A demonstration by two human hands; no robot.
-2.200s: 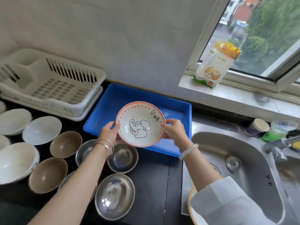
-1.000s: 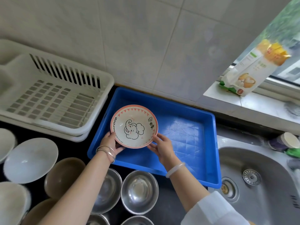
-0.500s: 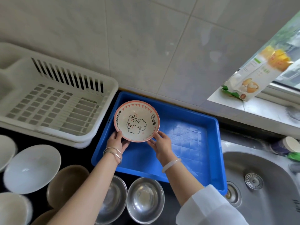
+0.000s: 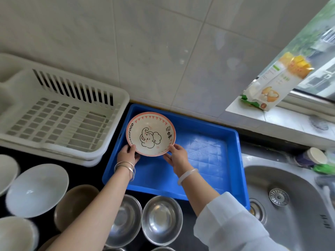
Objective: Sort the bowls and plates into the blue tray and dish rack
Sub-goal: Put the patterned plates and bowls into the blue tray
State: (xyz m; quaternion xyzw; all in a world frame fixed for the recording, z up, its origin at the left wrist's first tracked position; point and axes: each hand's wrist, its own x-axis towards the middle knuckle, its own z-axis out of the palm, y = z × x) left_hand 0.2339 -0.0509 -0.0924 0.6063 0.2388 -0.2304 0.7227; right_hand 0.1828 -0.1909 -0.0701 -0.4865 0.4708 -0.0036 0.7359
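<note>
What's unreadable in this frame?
Head view only:
- Whether the elephant bowl rests on the blue tray floor: the bowl hides its own underside.
- How the fingers of the left hand and right hand sit beneath the bowl: its rim covers them.
- White bowl at bottom left: cut off by the frame edge.
- Packet at upper right: print too blurred.

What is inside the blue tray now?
Just the elephant bowl, gripped by left hand and right hand, at the back-left of the tray. Floor beneath bowl and hands is covered.
</note>
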